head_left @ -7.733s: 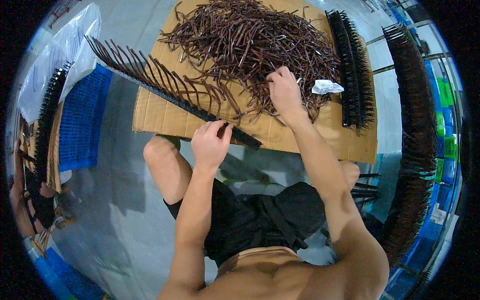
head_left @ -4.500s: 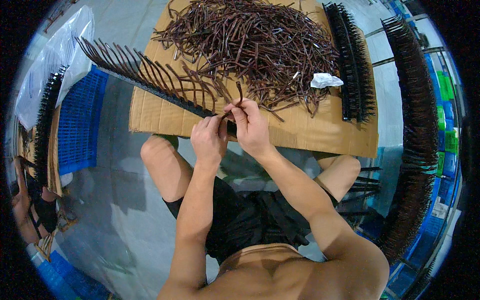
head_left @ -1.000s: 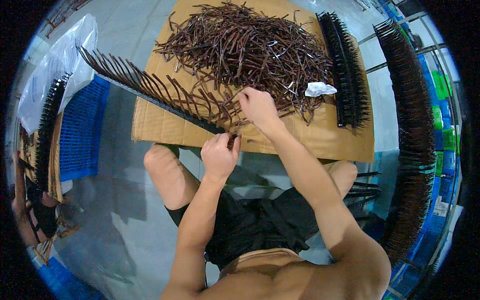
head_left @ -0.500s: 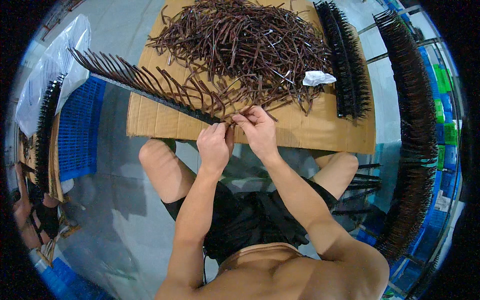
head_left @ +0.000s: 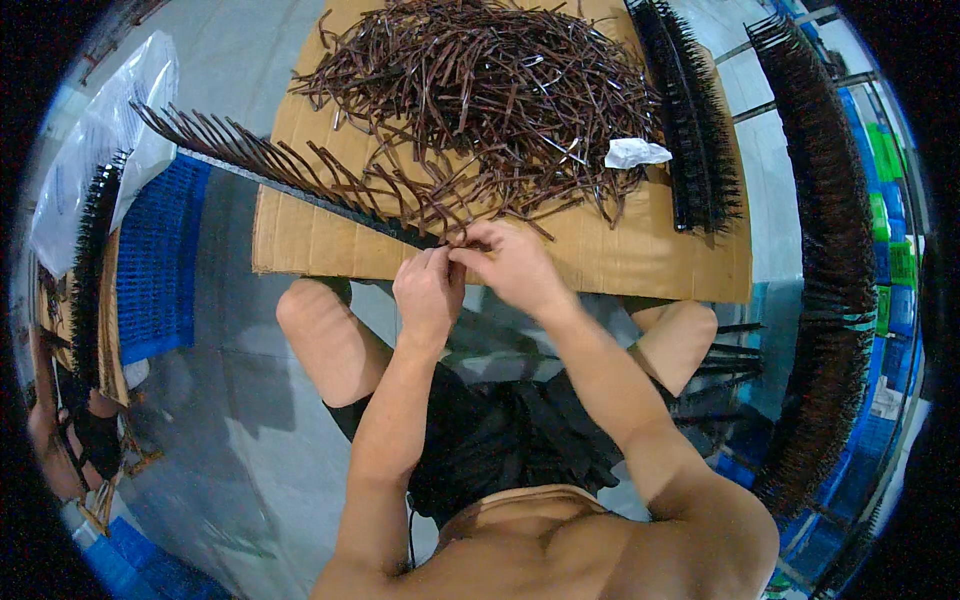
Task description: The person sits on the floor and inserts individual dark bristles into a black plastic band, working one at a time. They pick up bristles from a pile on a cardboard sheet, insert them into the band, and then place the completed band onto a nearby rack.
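A long dark bar [head_left: 365,219], set with a row of curved brown strips, slants from the upper left down to my hands at the cardboard's near edge. Closed round its near end is my left hand [head_left: 428,290]. My right hand [head_left: 512,265] pinches at that same end, thumb and fingertips touching my left fingers; a brown strip [head_left: 456,238] shows at the fingertips, partly hidden. Just beyond lies a big loose pile of brown strips [head_left: 480,90], some of them reaching close to my right hand.
Cardboard [head_left: 700,270] covers the work surface. On its right lie black bristly bars [head_left: 690,130] and crumpled white paper [head_left: 636,153]. A long rack of bristled bars [head_left: 825,260] curves along the right. Leftward are a blue crate [head_left: 160,260], a plastic bag [head_left: 95,190] and another person [head_left: 95,430].
My right hand has moved slightly left and turned in against my left hand at the bar's end. The bar's far end has shifted a little; my left hand stays nearly in place.
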The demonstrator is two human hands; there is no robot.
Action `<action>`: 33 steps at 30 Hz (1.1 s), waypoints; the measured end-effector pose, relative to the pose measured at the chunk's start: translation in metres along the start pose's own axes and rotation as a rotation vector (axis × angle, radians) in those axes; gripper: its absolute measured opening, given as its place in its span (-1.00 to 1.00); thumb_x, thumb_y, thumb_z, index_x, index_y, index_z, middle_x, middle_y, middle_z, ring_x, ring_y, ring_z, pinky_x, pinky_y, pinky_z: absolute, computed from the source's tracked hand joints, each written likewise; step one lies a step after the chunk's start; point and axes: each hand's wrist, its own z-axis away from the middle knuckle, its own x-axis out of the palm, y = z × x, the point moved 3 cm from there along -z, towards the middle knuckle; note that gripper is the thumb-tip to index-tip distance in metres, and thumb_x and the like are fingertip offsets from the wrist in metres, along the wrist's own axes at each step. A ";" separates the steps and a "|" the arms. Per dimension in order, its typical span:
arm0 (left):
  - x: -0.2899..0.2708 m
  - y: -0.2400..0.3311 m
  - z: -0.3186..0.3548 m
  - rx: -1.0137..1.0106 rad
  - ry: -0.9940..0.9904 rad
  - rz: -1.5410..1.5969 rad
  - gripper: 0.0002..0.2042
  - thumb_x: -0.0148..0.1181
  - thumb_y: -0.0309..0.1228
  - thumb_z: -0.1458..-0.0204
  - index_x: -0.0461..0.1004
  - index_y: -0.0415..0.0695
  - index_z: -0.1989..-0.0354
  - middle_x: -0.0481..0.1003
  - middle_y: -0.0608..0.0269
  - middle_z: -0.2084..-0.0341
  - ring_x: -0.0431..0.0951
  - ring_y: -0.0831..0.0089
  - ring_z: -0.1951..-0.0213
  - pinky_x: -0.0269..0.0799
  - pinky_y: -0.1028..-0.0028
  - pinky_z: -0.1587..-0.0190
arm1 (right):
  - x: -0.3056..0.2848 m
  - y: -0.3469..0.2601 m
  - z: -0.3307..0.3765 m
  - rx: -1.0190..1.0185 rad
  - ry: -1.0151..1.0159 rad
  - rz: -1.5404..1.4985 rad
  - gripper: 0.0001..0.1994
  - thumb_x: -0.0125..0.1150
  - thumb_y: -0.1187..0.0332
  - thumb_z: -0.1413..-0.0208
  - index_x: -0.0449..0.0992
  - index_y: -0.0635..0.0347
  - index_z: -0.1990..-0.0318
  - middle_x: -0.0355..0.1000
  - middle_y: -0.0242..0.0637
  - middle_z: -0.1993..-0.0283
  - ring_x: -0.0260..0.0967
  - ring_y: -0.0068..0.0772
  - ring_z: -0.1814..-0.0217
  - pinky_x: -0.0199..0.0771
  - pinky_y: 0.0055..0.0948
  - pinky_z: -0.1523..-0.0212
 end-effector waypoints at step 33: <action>-0.008 0.019 -0.002 -0.004 0.124 -0.118 -0.87 0.26 -0.35 0.02 0.56 -0.14 0.42 0.54 0.17 0.55 0.53 0.19 0.51 0.42 0.31 0.42 | -0.012 0.023 0.035 0.130 0.373 0.059 -0.73 0.12 0.53 -0.01 0.45 0.22 0.08 0.42 -0.03 0.30 0.41 -0.01 0.23 0.45 -0.19 0.15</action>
